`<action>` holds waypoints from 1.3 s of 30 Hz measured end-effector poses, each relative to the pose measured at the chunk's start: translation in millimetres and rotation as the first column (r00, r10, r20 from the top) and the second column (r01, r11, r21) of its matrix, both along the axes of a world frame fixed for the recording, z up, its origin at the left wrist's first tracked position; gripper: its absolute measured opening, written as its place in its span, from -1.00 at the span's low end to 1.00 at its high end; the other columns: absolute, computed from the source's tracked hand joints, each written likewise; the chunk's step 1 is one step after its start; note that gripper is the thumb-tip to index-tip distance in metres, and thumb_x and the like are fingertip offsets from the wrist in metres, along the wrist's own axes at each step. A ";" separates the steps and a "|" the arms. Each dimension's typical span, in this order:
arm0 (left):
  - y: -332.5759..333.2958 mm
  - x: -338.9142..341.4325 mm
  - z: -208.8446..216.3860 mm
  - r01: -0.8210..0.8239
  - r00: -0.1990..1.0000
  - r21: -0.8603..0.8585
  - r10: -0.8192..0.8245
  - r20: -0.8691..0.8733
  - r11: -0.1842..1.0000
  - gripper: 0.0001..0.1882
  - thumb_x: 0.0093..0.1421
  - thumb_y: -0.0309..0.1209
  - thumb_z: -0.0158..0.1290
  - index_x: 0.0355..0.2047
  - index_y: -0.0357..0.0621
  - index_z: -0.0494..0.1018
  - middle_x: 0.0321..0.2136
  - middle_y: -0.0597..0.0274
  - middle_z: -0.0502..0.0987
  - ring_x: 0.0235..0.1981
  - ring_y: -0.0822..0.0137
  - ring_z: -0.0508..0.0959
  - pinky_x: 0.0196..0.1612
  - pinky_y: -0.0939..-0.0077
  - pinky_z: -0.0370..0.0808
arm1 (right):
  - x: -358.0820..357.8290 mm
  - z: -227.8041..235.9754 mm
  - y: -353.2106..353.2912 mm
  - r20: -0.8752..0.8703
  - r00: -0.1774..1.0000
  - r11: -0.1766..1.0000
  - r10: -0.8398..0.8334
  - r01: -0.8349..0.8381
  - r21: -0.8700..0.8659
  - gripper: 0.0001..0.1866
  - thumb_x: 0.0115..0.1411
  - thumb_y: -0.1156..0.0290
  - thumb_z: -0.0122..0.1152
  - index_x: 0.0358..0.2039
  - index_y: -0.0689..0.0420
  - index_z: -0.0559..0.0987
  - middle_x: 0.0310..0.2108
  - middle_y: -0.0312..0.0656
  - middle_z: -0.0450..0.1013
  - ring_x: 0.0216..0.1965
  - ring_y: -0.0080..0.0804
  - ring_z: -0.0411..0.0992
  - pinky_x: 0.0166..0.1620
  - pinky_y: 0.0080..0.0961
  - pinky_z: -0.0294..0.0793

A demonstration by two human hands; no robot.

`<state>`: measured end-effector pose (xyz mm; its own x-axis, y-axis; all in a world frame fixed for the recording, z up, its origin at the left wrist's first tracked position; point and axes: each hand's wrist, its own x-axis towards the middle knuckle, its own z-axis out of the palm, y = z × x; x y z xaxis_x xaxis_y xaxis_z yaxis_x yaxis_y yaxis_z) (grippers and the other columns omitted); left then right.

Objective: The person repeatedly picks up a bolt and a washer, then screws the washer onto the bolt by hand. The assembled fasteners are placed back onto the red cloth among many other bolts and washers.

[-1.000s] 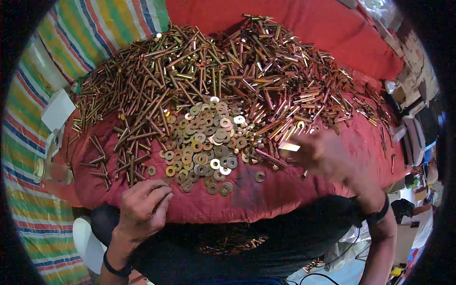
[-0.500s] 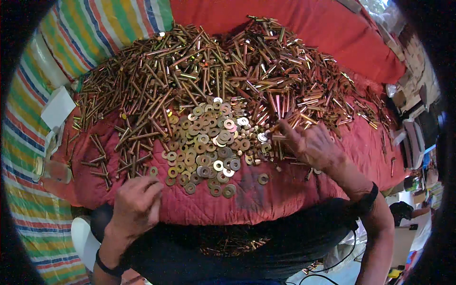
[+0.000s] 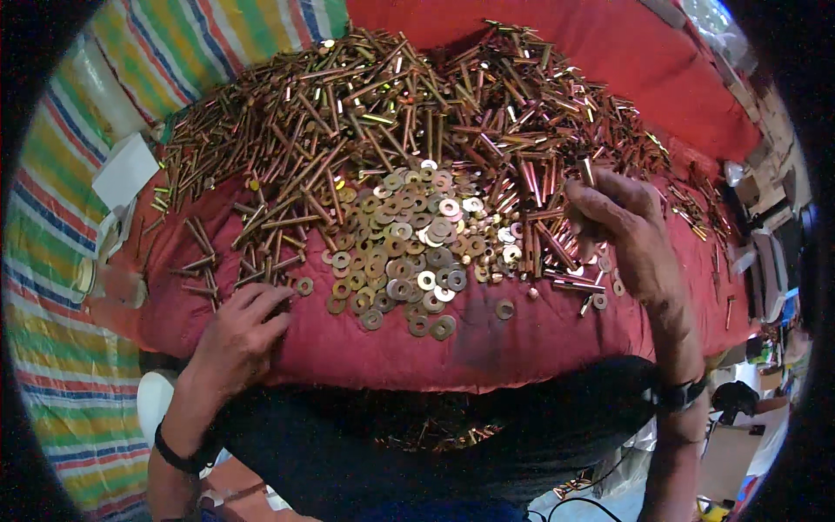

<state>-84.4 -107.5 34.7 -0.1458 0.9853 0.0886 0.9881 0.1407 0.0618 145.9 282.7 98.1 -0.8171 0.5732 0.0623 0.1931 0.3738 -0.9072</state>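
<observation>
My left hand [image 3: 237, 335] is at the near edge of the red padded cloth, beside loose long bolts [image 3: 283, 239]. Its fingers are bent but apart, and nothing shows between them. On the right, my right hand [image 3: 622, 217] is raised over the near side of the metal pile. Its thumb and forefinger pinch a shiny metal sleeve [image 3: 587, 172] that points upward; the other fingers curl under. Between my hands lies a spread of flat brassy washers [image 3: 396, 261]. Small nuts [image 3: 474, 246] are along their right side, and long sleeves [image 3: 557, 244] lie close to my right hand.
A large heap of bolts and sleeves [image 3: 374, 96] covers the far part of the red cloth [image 3: 391, 352]. Striped sheeting [image 3: 65, 348] borders the left, with a white box [image 3: 126, 170] and a clear jar [image 3: 104, 283]. Loose sleeves and washers lie at the right.
My right hand has lifted away from the sleeves and moved right, with a sleeve now upright in its fingertips. My left hand has moved up toward the loose bolts, its fingers less closed.
</observation>
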 end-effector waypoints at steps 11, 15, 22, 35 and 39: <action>-5.9 -31.3 -20.5 0.094 0.994 0.122 -0.100 0.044 0.988 -0.74 0.09 -0.52 0.17 -0.17 -0.21 0.55 0.18 0.01 0.51 0.15 -0.08 0.54 0.15 0.09 0.57 | -6.2 -14.2 -100.8 -0.129 0.991 0.973 -0.022 -0.008 -0.231 -0.62 0.46 0.17 0.18 -0.34 0.25 0.64 -0.52 -0.24 0.55 -0.54 -0.54 0.48 -0.45 -0.56 0.46; 17.0 -32.8 -30.9 0.056 0.945 0.315 -0.152 0.290 0.947 -0.72 0.11 -0.55 0.24 -0.13 -0.22 0.56 0.22 -0.02 0.51 0.20 -0.10 0.54 0.20 0.07 0.54 | -9.2 -30.6 -117.2 -0.063 0.997 0.943 0.045 -0.063 -0.328 -0.61 0.44 0.16 0.23 -0.35 0.27 0.63 -0.52 -0.20 0.56 -0.55 -0.49 0.50 -0.46 -0.53 0.46; 53.5 -44.3 -28.3 0.139 0.967 0.218 -0.180 0.182 0.966 -0.54 0.04 -0.56 0.21 0.01 -0.19 0.53 0.24 -0.02 0.50 0.28 -0.10 0.46 0.31 0.04 0.46 | -5.0 -42.8 -111.3 -0.040 0.999 0.936 -0.031 0.014 -0.352 -0.68 0.45 0.22 0.20 -0.18 0.28 0.63 -0.48 -0.23 0.56 -0.53 -0.53 0.50 -0.46 -0.55 0.44; 89.5 -30.2 11.9 0.175 0.985 0.334 -0.164 -0.063 0.926 -0.85 0.22 -0.45 0.13 -0.20 -0.18 0.55 -0.24 0.16 0.55 -0.17 0.21 0.64 0.04 0.20 0.61 | -3.2 -81.6 -64.0 -0.252 0.927 0.509 -0.277 -0.080 -0.857 -0.57 0.53 0.07 0.04 -0.07 0.24 0.56 -0.30 -0.10 0.58 -0.33 -0.29 0.57 -0.20 -0.38 0.61; 95.6 32.3 27.6 -0.441 0.279 0.176 -0.052 0.959 0.880 -0.83 0.45 -0.42 0.06 -0.12 -0.31 0.51 -0.32 0.13 0.57 -0.55 0.35 0.63 -0.56 0.50 0.55 | -3.9 -88.8 -62.6 -0.394 0.857 0.425 -0.333 -0.236 -0.874 -0.59 0.52 0.10 0.08 0.00 0.26 0.53 -0.24 -0.13 0.58 -0.28 -0.39 0.55 -0.18 -0.43 0.58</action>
